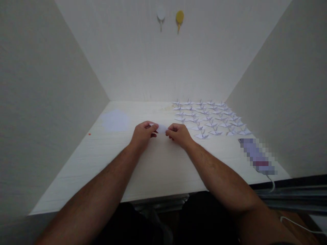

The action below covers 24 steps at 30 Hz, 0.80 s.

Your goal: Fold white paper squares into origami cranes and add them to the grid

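Between my two hands, above the middle of the white table (158, 170), is a small folded piece of white paper (162, 129). My left hand (145, 132) pinches its left end between thumb and fingers. At the right end, my right hand (177, 133) grips the paper with thumb and fingertips. The finer creases are too small to make out. Several folded white paper cranes (209, 120) stand in rows just beyond and to the right of my right hand. To the left lies a pale stack or sheet of white paper (115, 119).
At the right edge lies a pixelated phone-like device (257, 156) with a white cable (273, 185). A small red speck (89, 134) is at the left. White walls enclose three sides; a white hook (160, 14) and a yellow hook (180, 17) hang on the back one.
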Each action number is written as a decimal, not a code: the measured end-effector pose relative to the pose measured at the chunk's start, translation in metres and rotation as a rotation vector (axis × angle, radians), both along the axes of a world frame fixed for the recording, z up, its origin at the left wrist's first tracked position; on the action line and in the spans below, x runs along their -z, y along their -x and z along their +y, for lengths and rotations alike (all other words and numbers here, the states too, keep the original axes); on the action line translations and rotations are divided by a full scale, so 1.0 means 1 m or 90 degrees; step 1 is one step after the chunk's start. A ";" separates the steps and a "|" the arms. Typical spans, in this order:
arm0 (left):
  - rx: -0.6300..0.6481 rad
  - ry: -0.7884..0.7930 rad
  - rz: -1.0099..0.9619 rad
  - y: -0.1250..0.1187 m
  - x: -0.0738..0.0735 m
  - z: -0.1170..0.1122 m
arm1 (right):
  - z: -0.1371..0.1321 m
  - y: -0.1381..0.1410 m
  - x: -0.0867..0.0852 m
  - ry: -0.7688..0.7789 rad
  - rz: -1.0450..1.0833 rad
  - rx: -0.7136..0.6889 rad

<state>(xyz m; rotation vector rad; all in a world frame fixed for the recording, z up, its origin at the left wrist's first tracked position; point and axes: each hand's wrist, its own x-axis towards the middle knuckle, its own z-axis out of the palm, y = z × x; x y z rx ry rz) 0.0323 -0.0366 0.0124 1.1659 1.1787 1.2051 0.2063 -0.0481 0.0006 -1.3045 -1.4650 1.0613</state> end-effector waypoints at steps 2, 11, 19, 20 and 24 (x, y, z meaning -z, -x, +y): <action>-0.001 -0.009 -0.006 0.000 -0.001 -0.001 | -0.001 0.000 0.001 0.009 -0.023 -0.024; 0.041 0.012 -0.045 -0.003 -0.004 -0.007 | -0.005 0.004 -0.003 -0.018 0.023 0.031; 0.068 0.015 -0.005 -0.005 -0.001 -0.007 | -0.004 0.007 -0.002 -0.032 0.044 0.011; 0.075 0.006 0.025 -0.004 -0.001 -0.007 | -0.005 0.007 -0.003 -0.040 0.048 0.014; 0.077 -0.020 0.139 -0.003 -0.003 -0.007 | -0.004 0.007 -0.006 -0.042 0.065 0.008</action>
